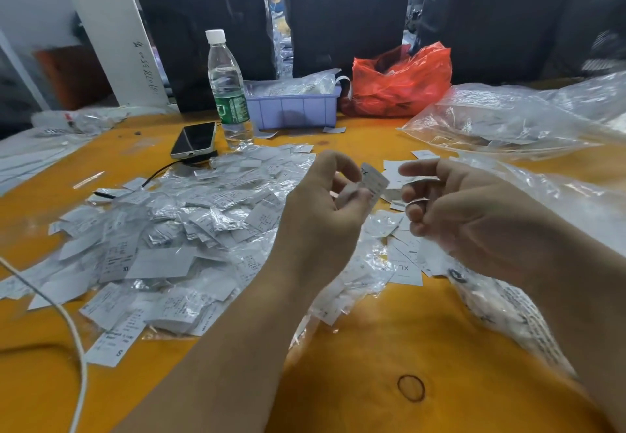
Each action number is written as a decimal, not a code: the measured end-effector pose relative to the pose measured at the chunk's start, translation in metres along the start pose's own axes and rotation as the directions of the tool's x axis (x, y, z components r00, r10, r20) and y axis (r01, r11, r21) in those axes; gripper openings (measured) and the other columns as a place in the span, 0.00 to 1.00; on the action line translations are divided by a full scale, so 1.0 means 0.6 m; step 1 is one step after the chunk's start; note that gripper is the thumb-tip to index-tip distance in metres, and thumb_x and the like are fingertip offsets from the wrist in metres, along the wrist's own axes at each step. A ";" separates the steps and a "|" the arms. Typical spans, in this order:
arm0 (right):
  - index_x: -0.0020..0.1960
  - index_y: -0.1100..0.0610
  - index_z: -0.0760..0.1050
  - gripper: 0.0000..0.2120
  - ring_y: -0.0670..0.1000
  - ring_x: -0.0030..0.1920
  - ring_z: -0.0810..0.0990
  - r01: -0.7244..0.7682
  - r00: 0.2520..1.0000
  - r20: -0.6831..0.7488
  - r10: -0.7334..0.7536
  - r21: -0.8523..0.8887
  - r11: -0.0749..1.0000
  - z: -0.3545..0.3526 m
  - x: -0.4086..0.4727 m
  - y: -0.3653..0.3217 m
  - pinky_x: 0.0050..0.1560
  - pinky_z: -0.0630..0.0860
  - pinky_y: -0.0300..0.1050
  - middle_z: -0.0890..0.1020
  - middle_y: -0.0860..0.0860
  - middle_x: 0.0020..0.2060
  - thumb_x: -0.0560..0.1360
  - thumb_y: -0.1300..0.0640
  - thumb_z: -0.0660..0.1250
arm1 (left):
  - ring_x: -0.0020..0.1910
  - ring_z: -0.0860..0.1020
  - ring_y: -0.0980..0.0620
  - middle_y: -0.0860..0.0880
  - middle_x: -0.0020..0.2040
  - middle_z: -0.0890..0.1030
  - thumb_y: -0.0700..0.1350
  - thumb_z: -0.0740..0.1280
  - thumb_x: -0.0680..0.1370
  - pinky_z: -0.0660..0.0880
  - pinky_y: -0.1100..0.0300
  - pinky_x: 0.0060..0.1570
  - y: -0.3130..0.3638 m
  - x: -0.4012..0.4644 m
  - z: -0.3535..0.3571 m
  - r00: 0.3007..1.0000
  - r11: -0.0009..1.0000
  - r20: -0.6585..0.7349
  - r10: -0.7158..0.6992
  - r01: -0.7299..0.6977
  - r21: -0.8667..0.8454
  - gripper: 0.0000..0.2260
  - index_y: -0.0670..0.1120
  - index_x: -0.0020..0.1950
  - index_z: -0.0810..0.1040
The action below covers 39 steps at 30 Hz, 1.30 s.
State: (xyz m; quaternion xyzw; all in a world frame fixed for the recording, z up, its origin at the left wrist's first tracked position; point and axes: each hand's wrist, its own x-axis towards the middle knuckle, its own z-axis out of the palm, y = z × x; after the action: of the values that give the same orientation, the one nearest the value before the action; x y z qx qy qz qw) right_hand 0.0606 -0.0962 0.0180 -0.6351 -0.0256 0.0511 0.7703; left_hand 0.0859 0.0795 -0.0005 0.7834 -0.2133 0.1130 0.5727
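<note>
Tabletop (355, 375), orange; one dark ring mark (411, 388) on it, nearer than the pile of labels.

White cable (69, 324): curves along the near left edge of the pile.

Pile of labels (176, 229): white printed slips, many in clear sleeves, spread loose on the tabletop; taken as reference for all entries.

Printed plastic bag (501, 310): lies flat, right of the pile and nearer.

XL slip (404, 271): flat at the pile's right fringe, below the hands.

Left hand (325, 209): raised over the pile's right edge; thumb and curled fingers pinch the label.

Label (374, 178): small white slip, held tilted above the tabletop, over the pile's right edge, between the two hands.

Right hand (467, 209): raised right of the pile; forefinger stretched toward the label, other fingers loosely bent, gripping nothing that shows.

Phone (193, 139): dark screen up, just beyond the pile's far left edge, black cable (159, 175) beside it.

Water bottle (228, 93): upright, white cap on, just beyond the pile.

Lilac tray (294, 107): behind the bottle, farther from the pile, holding bagged slips.

Red bag (399, 83): crumpled, beyond the pile to the right.

Clear bags (508, 117): heaped far right of the pile.
</note>
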 end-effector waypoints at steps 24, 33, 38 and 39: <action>0.44 0.55 0.82 0.16 0.52 0.44 0.80 0.064 0.984 -0.152 -0.089 -0.167 0.984 0.005 0.009 0.016 0.42 0.74 0.47 0.82 0.53 0.41 0.59 0.49 0.74 | 0.33 0.73 0.60 0.55 0.32 0.79 0.48 0.68 0.79 0.70 0.58 0.42 0.010 -0.004 0.010 0.966 0.972 0.170 -0.197 0.216 -0.098 0.09 0.47 0.41 0.83; 0.36 0.59 0.80 0.10 0.48 0.29 0.72 0.206 0.968 -0.060 -0.242 -0.352 0.913 0.005 0.000 0.015 0.31 0.71 0.40 0.76 0.54 0.29 0.63 0.52 0.75 | 0.34 0.75 0.67 0.56 0.38 0.82 0.50 0.65 0.79 0.67 0.61 0.41 0.007 -0.004 0.012 0.950 0.959 0.183 -0.254 0.272 -0.081 0.11 0.47 0.43 0.83; 0.29 0.55 0.74 0.14 0.48 0.27 0.68 0.249 0.959 -0.032 -0.280 -0.370 0.895 0.009 0.000 0.015 0.27 0.69 0.38 0.71 0.51 0.25 0.57 0.49 0.77 | 0.37 0.77 0.69 0.57 0.45 0.85 0.66 0.64 0.68 0.67 0.64 0.42 0.015 -0.001 0.001 0.957 0.958 0.184 -0.225 0.251 -0.137 0.22 0.49 0.46 0.84; 0.29 0.56 0.74 0.15 0.48 0.26 0.68 0.254 0.959 -0.025 -0.282 -0.366 0.895 0.009 0.000 0.016 0.27 0.69 0.37 0.70 0.50 0.24 0.57 0.49 0.77 | 0.38 0.78 0.69 0.58 0.44 0.85 0.66 0.64 0.66 0.67 0.64 0.42 0.016 -0.001 0.000 0.960 0.961 0.181 -0.213 0.239 -0.137 0.22 0.51 0.45 0.83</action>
State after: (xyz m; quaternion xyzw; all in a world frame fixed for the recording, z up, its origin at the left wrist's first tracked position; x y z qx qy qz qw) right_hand 0.0594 -0.0889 0.0098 -0.7568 -0.0921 -0.0857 0.6414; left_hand 0.0809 0.0776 0.0073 0.7617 -0.1768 -0.0357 0.6224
